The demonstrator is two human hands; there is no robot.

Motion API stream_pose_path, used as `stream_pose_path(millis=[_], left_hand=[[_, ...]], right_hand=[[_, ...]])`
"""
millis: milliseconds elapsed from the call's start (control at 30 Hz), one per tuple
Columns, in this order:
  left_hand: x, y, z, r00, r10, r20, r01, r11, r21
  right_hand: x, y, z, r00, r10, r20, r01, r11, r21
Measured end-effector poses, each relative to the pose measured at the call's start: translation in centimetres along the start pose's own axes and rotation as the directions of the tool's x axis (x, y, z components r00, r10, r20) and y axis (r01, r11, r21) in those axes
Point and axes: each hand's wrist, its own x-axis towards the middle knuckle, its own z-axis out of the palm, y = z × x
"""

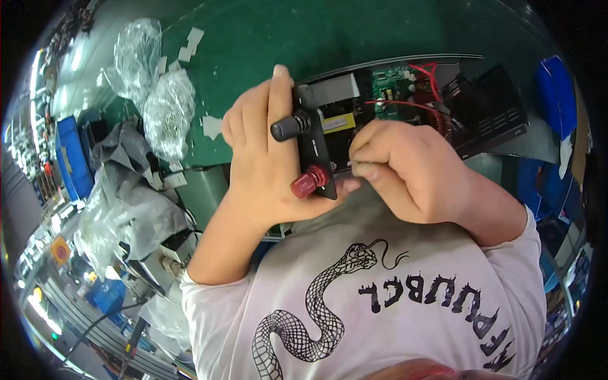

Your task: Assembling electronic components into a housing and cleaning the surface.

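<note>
A narrow black end panel [315, 149] carries a black terminal knob [288, 128] and a red terminal knob [308, 182]. My left hand [256, 152] grips the panel from its outer side, fingers up along the far end and thumb under the near end. Behind the panel lies an opened black metal housing [500, 117]. Inside it sit a green circuit board [386, 88], red wires [405, 103] and a yellow-labelled part [339, 122]. Close behind the panel, my right hand [415, 168] is closed in a pinch at the housing's near edge; what its fingertips hold is too small to tell.
Clear plastic bags [168, 114] lie on the green table [240, 38] to the left, with small white paper scraps [190, 45] beside them. More crumpled plastic [130, 209] is heaped at the lower left. Blue bins [73, 158] stand at the left, and a blue object [557, 95] at the right.
</note>
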Motion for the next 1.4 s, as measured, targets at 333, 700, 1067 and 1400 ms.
stream_pose_path(millis=[333, 700, 1067, 1400], left_hand=[[1.9, 1.8, 0.8, 0.998, 0.05, 0.049, -0.056, 0.99, 0.129], [2.4, 2.3, 0.4, 0.996, 0.035, 0.085, -0.045, 0.991, 0.122], [1.2, -1.0, -1.0, 0.983, 0.136, 0.124, -0.145, 0.987, 0.067], [1.3, -0.9, 1.9, 0.988, 0.138, -0.062, -0.149, 0.956, -0.251]], right_hand=[[-1.9, -0.4, -1.3, 0.995, -0.074, 0.064, 0.073, 0.997, 0.021], [-1.6, -0.3, -1.1, 0.984, -0.154, 0.094, 0.161, 0.985, -0.061], [-5.2, -0.2, -2.9, 0.967, -0.237, -0.093, 0.111, 0.72, -0.685], [-5.1, 1.7, -2.2, 0.954, -0.292, -0.071, 0.115, 0.572, -0.812]])
